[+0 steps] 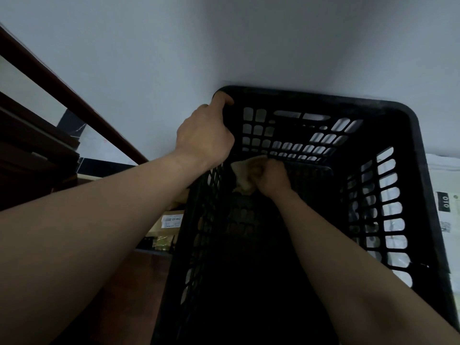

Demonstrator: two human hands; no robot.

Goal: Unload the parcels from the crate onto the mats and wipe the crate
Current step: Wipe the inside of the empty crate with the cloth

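Checking in from the remote feed. The tall black plastic crate (311,95) filled most of the head view. It was a deep rectangular thing with rounded corners, a thick smooth rim and lattice walls punched full of rounded-square holes. It stood hard up against the plain matte grey-white wall (249,41).

The hands were apart and both were busy. The left hand (204,135) was clamped on the crate's far left corner, fingers hooked over the rim and knuckles up. The right hand (270,176) was down inside, fist curled tight round a crumpled pale yellowish cloth (242,174). That soft, bunched-up rag was pushed against the inner lattice low down, where the left wall meets the far wall. Both forearms were bare.

The lower interior was too dark for me to make out the bottom surface.

Outside the crate, on the right, I could see crinkly white plastic mailer bags (443,175) through the holes and past the rim. One of them had a small black tag printed "010". On the left, just beside the crate wall, sat a flat brown cardboard parcel with a white barcode label (171,220), with something shiny and yellowish below it that I couldn't identify.

A glossy dark brown wooden handrail (74,103) ran diagonally across the left side, and the reddish-brown floor (124,290) showed under my left forearm.
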